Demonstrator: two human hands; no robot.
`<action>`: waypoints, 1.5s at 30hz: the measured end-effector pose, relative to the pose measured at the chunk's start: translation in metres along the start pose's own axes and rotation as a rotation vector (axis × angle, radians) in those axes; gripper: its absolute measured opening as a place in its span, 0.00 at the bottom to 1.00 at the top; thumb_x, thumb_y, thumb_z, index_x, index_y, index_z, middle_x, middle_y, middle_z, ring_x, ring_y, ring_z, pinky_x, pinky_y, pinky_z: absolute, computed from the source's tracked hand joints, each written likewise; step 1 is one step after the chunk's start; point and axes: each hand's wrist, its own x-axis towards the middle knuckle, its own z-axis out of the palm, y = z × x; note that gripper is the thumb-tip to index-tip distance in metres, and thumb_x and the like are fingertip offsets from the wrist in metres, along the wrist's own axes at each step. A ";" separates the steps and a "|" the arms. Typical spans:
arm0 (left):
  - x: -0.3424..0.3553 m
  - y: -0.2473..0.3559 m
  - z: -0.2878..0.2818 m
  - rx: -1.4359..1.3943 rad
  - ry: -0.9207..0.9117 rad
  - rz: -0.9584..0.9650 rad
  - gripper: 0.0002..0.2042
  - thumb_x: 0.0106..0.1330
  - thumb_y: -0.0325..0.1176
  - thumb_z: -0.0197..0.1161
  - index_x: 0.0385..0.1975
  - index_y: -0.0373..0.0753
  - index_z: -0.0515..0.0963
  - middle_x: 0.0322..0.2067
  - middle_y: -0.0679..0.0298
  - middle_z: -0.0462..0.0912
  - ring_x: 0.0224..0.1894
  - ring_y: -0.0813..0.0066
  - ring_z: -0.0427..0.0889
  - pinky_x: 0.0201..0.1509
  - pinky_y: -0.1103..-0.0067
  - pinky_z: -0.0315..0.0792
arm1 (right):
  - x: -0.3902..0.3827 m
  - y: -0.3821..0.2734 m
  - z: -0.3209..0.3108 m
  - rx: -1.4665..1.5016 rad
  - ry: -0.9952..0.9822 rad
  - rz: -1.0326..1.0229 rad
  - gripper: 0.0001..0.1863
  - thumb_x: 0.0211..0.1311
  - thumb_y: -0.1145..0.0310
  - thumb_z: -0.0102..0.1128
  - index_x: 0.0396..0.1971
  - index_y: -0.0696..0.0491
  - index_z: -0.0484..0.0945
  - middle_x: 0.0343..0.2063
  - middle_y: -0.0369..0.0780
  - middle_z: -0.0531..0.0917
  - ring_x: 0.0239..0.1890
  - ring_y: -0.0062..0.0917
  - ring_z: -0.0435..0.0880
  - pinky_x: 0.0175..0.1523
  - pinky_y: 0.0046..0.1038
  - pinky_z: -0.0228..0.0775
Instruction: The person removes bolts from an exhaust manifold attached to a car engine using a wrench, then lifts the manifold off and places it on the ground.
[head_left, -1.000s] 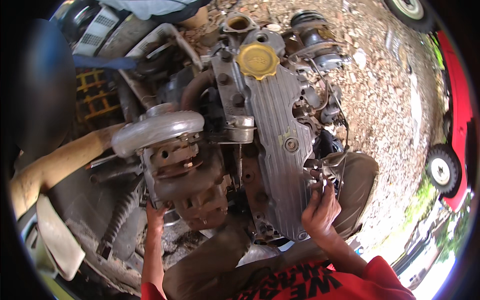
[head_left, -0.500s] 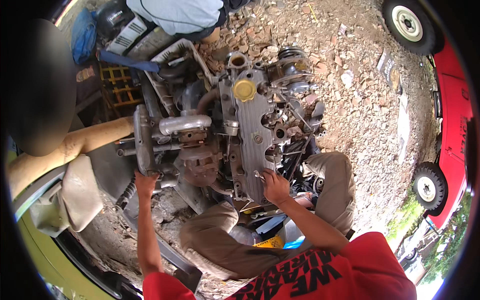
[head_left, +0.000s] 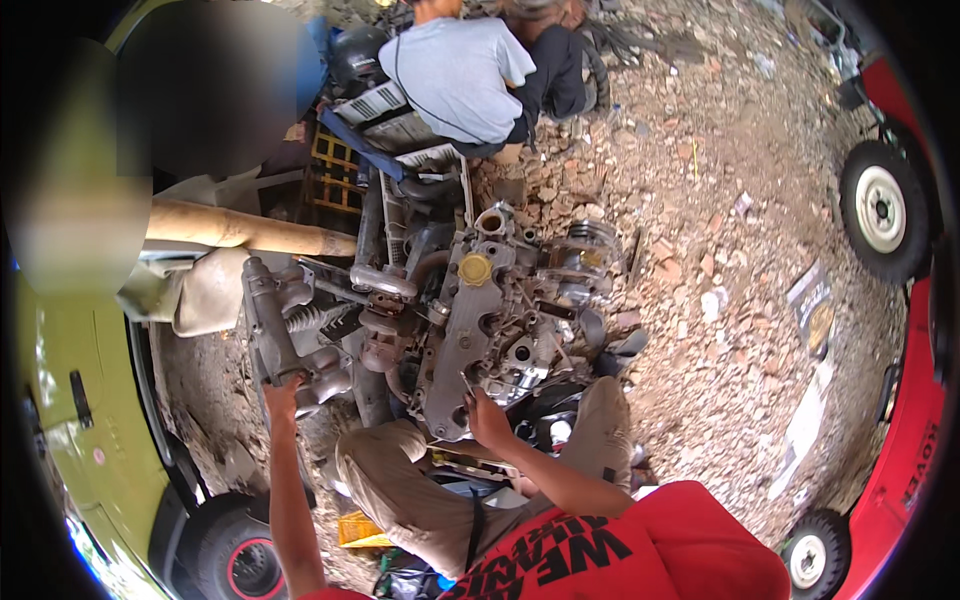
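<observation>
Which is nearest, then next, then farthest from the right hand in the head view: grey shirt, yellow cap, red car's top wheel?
From the right hand:
1. Yellow cap: ahead, on the engine.
2. Grey shirt: farther ahead, near the top.
3. Top wheel: way over right.

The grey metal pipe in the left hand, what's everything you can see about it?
The grey metal pipe looks dull, with a long rounded body and stubby branches on its right side. It slants, far end leftward, left of the engine. The left hand holds its near end. Whether anything else touches it is unclear.
</observation>
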 end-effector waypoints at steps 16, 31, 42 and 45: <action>-0.456 0.201 -0.047 -1.069 -0.223 -0.126 0.26 0.53 0.41 0.68 0.48 0.31 0.76 0.39 0.57 0.83 0.40 0.67 0.83 0.46 0.72 0.78 | -0.041 -0.208 -0.340 0.407 -0.608 0.261 0.28 0.72 0.39 0.48 0.39 0.54 0.73 0.16 0.29 0.65 0.10 0.15 0.56 0.15 0.21 0.44; -0.625 0.235 0.004 -1.366 -0.129 -0.091 0.43 0.53 0.36 0.74 0.66 0.28 0.57 0.51 0.52 0.79 0.52 0.64 0.80 0.61 0.71 0.71 | -0.155 -0.200 -0.360 0.528 -0.713 0.132 0.34 0.69 0.33 0.44 0.50 0.53 0.73 0.23 0.29 0.76 0.13 0.09 0.64 0.14 0.14 0.47; -0.934 0.253 0.190 -1.642 -0.086 -0.361 0.49 0.55 0.40 0.75 0.71 0.33 0.48 0.56 0.50 0.75 0.58 0.62 0.77 0.64 0.68 0.70 | -0.287 -0.076 -0.581 -0.103 -0.952 -0.145 0.48 0.49 0.37 0.74 0.56 0.64 0.70 0.47 0.42 0.81 0.48 0.23 0.79 0.52 0.27 0.72; -0.981 0.264 0.194 -1.685 0.016 -0.379 0.44 0.54 0.38 0.75 0.67 0.34 0.55 0.54 0.52 0.76 0.56 0.62 0.78 0.63 0.67 0.71 | -0.306 -0.070 -0.602 -0.131 -1.034 -0.085 0.36 0.56 0.49 0.72 0.52 0.63 0.74 0.40 0.40 0.83 0.41 0.23 0.81 0.49 0.28 0.74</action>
